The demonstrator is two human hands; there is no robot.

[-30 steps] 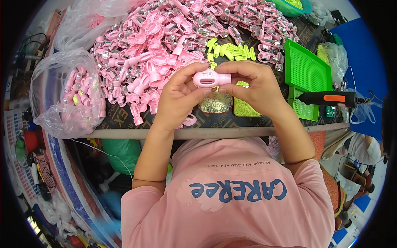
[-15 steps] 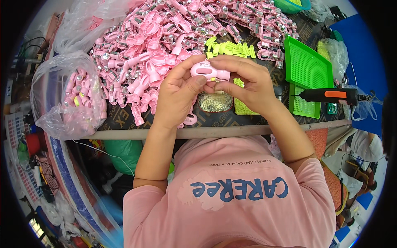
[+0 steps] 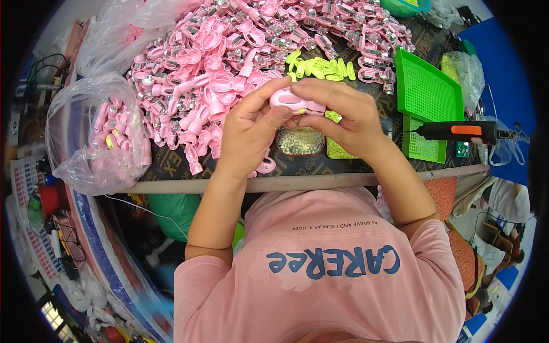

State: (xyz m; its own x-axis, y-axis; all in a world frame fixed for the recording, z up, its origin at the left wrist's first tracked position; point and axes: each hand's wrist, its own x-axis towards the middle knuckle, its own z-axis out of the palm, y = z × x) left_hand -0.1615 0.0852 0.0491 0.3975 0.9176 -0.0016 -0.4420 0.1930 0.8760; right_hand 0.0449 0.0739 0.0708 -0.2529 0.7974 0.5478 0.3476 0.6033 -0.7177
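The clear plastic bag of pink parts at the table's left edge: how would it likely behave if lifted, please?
The clear plastic bag would probably sag, since its thin film looks crumpled. The pink parts inside lie loose, so they would likely shift. Its open top might spill.

Glossy pink plastic piece (image 3: 289, 100)

a dark worktable (image 3: 366, 166) with a pale front edge fills the upper view under bright, even light. below it to the left, a cluttered floor (image 3: 68, 257) with cables and bags. a blue surface (image 3: 503, 68) lies at the right.
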